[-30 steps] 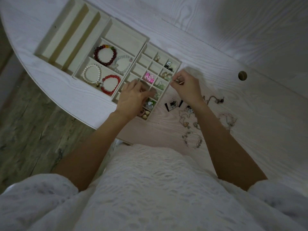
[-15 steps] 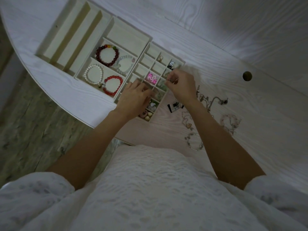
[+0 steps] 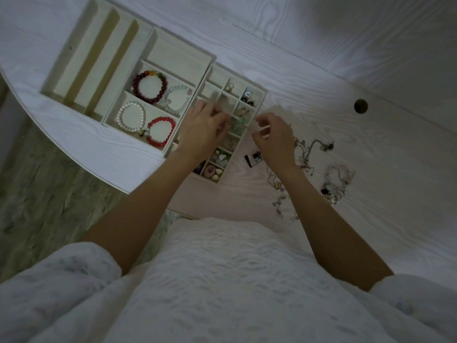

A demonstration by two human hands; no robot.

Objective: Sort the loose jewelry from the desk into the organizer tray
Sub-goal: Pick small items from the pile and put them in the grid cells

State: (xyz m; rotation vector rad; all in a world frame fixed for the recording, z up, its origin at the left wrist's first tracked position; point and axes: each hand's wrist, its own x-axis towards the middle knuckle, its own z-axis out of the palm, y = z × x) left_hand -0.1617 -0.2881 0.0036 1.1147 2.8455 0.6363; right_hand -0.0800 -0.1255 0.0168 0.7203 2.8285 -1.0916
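Note:
The organizer's small-compartment tray (image 3: 263,95) lies on the white desk (image 3: 371,169), with earrings, green pieces and beads in several cells. My left hand (image 3: 201,131) lies over its left and middle cells with fingers bent; nothing shows in them. Just off the tray's right edge, my right hand (image 3: 274,139) hovers with thumb and forefinger loosely curled and apart, and I see nothing between them. Loose jewelry lies to the right: a chain necklace (image 3: 315,146), a tangle of bracelets (image 3: 337,181), a beaded bracelet (image 3: 284,209) and a small earring card (image 3: 253,158).
A bracelet tray (image 3: 209,58) holds dark red (image 3: 149,87), clear (image 3: 176,99), pearl (image 3: 131,117) and red (image 3: 160,131) bracelets. A tray of long slots (image 3: 74,70) sits far left. A cable hole (image 3: 360,105) is at the right. The desk's curved edge (image 3: 74,154) drops to the floor.
My right hand has drawn back from over the tray's right cells to just beside its edge, and its pinch has loosened. My left hand has slid a little further up the tray.

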